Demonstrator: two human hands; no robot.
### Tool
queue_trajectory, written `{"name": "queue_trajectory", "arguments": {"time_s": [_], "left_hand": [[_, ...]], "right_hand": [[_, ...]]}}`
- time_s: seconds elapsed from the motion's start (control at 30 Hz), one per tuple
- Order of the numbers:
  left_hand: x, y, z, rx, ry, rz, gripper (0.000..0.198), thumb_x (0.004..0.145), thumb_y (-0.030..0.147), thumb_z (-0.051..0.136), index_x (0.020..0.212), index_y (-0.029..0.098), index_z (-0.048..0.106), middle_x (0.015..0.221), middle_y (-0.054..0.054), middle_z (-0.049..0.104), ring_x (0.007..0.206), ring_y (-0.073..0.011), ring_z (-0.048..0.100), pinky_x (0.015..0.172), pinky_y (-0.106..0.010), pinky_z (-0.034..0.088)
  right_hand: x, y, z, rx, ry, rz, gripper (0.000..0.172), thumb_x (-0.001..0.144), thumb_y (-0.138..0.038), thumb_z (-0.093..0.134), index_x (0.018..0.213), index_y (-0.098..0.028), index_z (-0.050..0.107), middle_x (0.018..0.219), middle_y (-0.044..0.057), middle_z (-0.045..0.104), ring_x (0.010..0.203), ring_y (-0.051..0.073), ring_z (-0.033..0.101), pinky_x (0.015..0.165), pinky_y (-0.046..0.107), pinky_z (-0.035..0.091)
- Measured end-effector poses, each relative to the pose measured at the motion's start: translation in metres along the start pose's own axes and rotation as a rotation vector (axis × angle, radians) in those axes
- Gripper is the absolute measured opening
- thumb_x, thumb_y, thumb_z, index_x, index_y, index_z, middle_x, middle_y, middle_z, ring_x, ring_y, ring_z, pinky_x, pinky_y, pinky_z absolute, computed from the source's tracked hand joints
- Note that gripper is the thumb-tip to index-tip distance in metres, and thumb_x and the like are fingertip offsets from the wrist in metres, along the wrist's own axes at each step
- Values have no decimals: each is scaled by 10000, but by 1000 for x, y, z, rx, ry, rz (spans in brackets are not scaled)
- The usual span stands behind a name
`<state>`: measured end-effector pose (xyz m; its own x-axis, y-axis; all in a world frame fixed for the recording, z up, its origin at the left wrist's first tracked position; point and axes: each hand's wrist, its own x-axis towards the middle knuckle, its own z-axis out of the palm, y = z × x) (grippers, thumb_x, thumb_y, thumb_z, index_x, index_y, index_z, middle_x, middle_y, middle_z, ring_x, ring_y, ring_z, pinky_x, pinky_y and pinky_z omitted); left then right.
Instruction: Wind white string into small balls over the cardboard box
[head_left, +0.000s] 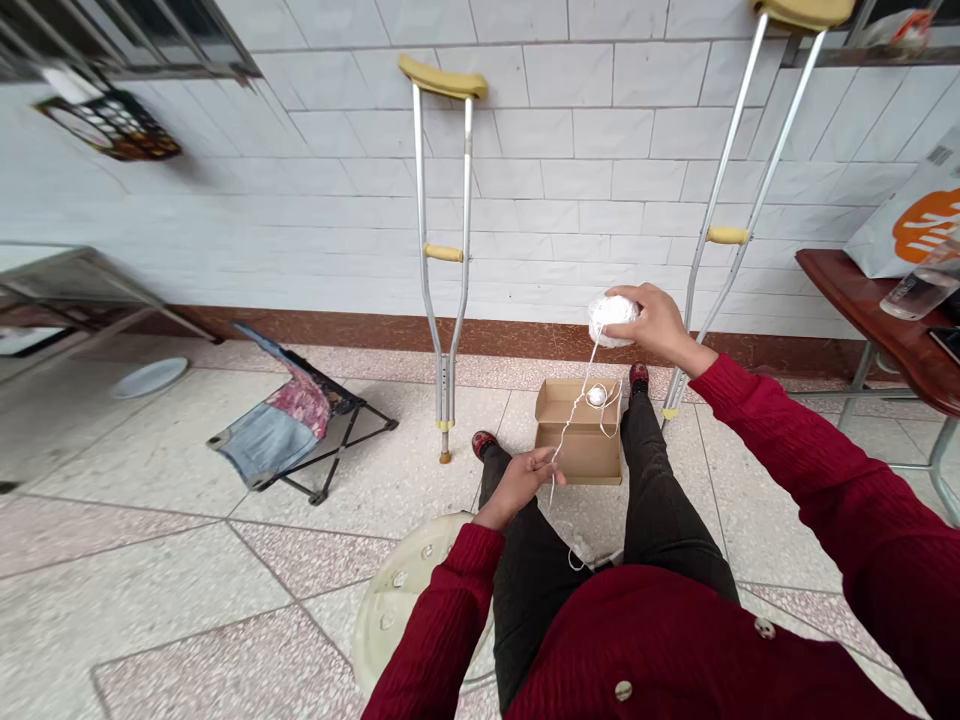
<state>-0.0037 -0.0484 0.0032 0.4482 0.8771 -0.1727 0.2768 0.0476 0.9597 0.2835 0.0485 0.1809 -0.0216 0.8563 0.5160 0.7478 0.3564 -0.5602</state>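
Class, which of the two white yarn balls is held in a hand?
The larger ball, cupped in the right hand; the smaller ball is lower, over the cardboard box, with no hand on it.

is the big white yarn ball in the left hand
No, the large white yarn ball is held in the right hand, while the left hand pinches a strand of yarn.

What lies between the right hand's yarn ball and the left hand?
In the head view, a white yarn strand runs there, past a small white ball, above an open cardboard box.
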Motion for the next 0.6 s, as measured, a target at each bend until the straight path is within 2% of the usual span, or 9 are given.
{"name": "queue_trajectory", "arguments": {"time_s": [0.1, 0.17, 0.2, 0.27, 0.33, 0.4, 0.5, 0.6], "left_hand": [[25, 3, -8, 114, 292, 26, 430, 726, 293, 705, 1134, 165, 657, 1054, -96, 723, 1000, -245, 656, 939, -390, 477], [37, 25, -11, 114, 434, 117, 384, 742, 284, 700, 1114, 195, 664, 1181, -100, 678, 1115, -259, 618, 1000, -409, 449], [41, 40, -11, 49, 461, 187, 365, 769, 301, 686, 1120, 201, 659, 1215, -101, 661, 1156, -261, 599, 1007, -411, 447], [44, 74, -5, -198, 449, 312, 371, 810, 354, 672, 1149, 207, 635, 1256, -103, 636, 1181, -258, 587, 960, -389, 481], [45, 104, 6, -486, 346, 333, 396, 813, 398, 684, 1150, 198, 622, 1262, -118, 626, 1143, -267, 612, 854, -367, 528], [45, 122, 18, -672, 289, 313, 396, 778, 396, 733, 1087, 168, 636, 1190, -122, 652, 1070, -250, 646, 815, -342, 533], [43, 127, 31, -797, 292, 261, 368, 719, 352, 795, 975, 135, 645, 959, -74, 695, 844, -165, 680, 811, -311, 521], [37, 121, 35, -779, 238, 200, 357, 702, 341, 805, 931, 121, 642, 798, -32, 684, 681, -117, 644, 751, -284, 514]], "right_hand": [[-6, -18, 2, 15, -68, -26, 565, 620, -430, 802, 1151, -261, 703, 932, 39, 597, 869, 226, 570, 804, 370, 440], [-8, -25, 6, -9, -79, -22, 564, 620, -421, 803, 1152, -264, 702, 938, 41, 591, 871, 226, 572, 800, 361, 439], [-9, -28, 8, -25, -87, -26, 564, 619, -417, 804, 1153, -266, 701, 939, 41, 587, 872, 228, 573, 799, 358, 440], [-11, -32, 13, -53, -102, -37, 565, 617, -416, 806, 1154, -272, 699, 935, 40, 581, 872, 231, 575, 795, 354, 443], [-13, -35, 19, -68, -114, -44, 567, 622, -425, 804, 1158, -274, 695, 939, 40, 578, 871, 231, 578, 791, 350, 447], [-14, -36, 23, -80, -121, -35, 566, 633, -433, 798, 1165, -274, 690, 949, 42, 576, 873, 231, 581, 784, 345, 450], [-14, -35, 26, -114, -128, -13, 573, 633, -429, 797, 1174, -278, 683, 963, 43, 568, 882, 234, 579, 769, 338, 451], [-12, -25, 28, -158, -110, 4, 581, 637, -408, 794, 1190, -275, 675, 987, 51, 556, 894, 240, 570, 763, 338, 451]]}}
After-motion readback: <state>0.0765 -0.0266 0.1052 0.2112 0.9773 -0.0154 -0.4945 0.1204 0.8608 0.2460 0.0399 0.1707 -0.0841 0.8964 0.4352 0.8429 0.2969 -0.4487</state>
